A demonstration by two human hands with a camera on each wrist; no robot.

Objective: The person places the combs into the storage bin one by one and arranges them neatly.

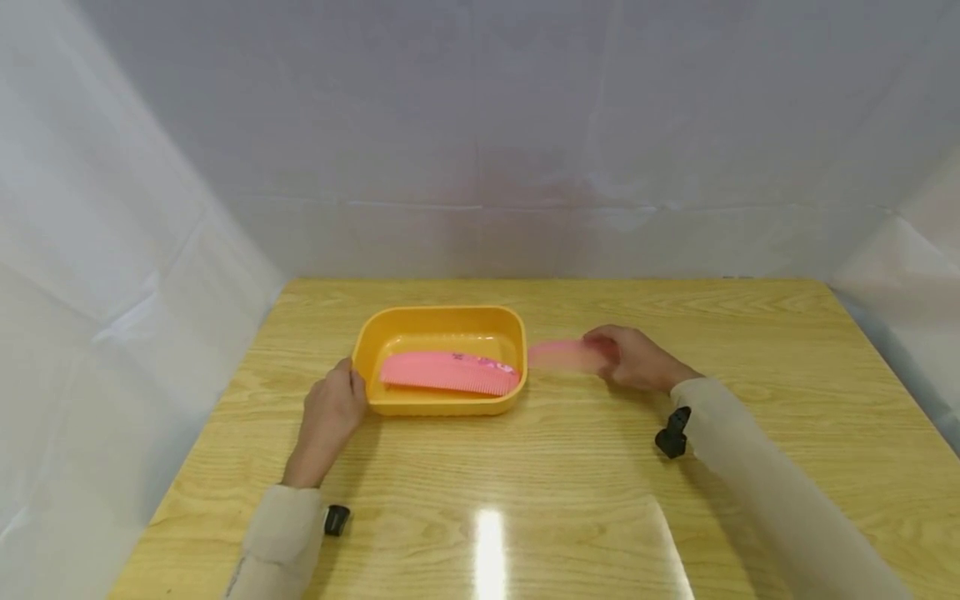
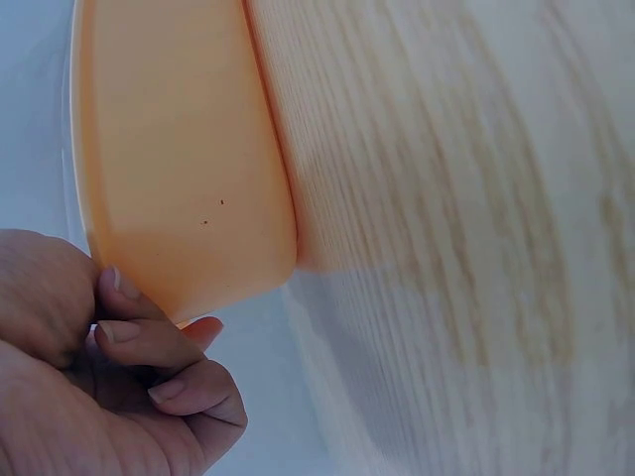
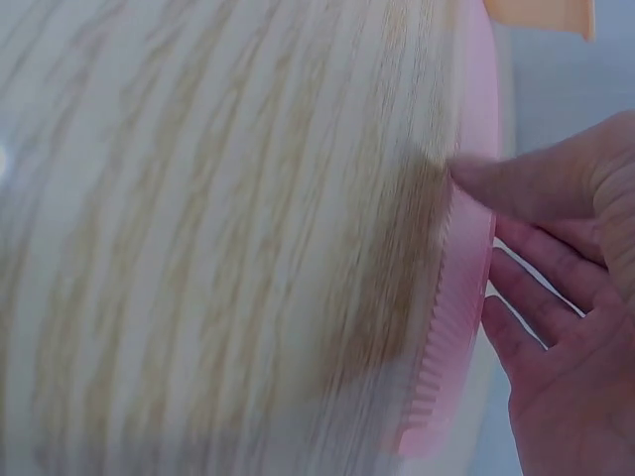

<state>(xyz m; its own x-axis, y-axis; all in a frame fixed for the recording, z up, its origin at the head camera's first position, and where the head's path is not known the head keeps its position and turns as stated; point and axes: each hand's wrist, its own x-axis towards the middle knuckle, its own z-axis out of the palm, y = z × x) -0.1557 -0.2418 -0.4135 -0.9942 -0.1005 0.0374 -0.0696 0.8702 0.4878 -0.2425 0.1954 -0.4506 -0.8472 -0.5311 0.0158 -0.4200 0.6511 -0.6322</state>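
Note:
A yellow rectangular plastic basin (image 1: 438, 408) stands on the table, and my left hand (image 1: 330, 408) grips its left end at the rim. In the left wrist view, the fingertips bend around the corner of the basin's wall (image 2: 189, 149). Inside the basin lies a pink comb (image 1: 442, 371) with a printed pattern near its right end, teeth toward me. Just right of the basin, my right hand (image 1: 641, 362) pinches a second pink comb (image 1: 558, 356), blurred in the head view. The right wrist view shows the thumb on its toothed side and the fingers behind its back.
Both things rest on or over a wood-grain table (image 1: 570, 475) with rounded far corners. White sheeting (image 1: 480, 150) rises behind the table and along both sides. A small black device (image 1: 672, 433) sits at the right wrist, and another (image 1: 337, 520) at the left.

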